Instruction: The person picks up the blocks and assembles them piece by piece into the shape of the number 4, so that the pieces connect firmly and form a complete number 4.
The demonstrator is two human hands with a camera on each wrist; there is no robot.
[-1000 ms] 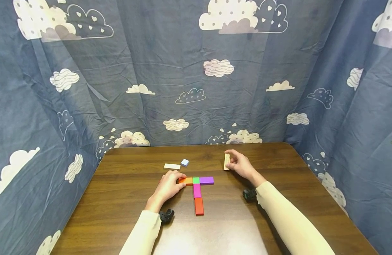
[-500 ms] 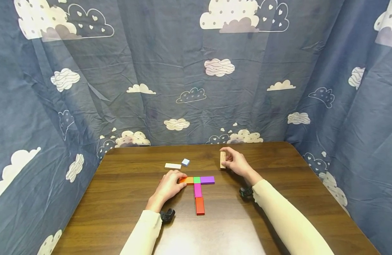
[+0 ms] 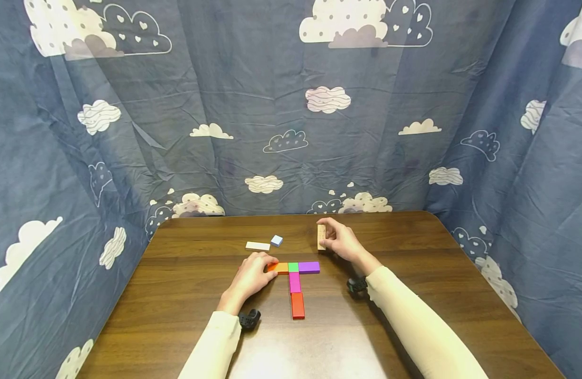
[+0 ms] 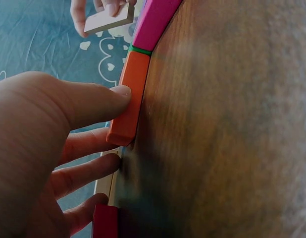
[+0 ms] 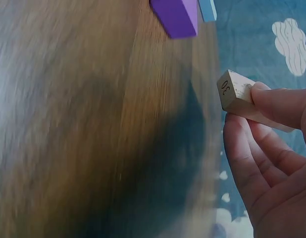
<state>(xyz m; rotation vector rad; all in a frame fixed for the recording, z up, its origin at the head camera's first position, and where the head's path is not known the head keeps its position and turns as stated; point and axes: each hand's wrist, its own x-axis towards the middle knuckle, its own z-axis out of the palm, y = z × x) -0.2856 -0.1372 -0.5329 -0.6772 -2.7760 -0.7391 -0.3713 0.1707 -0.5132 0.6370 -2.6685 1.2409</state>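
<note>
In the head view, my right hand (image 3: 344,243) pinches a plain wooden block (image 3: 321,238) by its ends, over the far part of the table. The right wrist view shows the number 30 on the end of that block, with a gap below it. My left hand (image 3: 252,273) has thumb and forefinger on an orange block (image 4: 129,96) lying on the table. That orange block abuts a green block (image 3: 293,267), with a purple block (image 3: 309,267) on the other side. From the green one a magenta block (image 3: 294,282) and a red block (image 3: 298,306) run toward me.
Behind my left hand lie a white block (image 3: 258,246) and a small light blue block (image 3: 277,240). A crimson block (image 4: 105,220) shows by the left little finger, hidden from the head view. A curtain with clouds (image 3: 291,105) hangs behind the wooden table (image 3: 177,295).
My right hand has moved left with the wooden block, closer to the joined coloured blocks. The left hand stays on the orange block.
</note>
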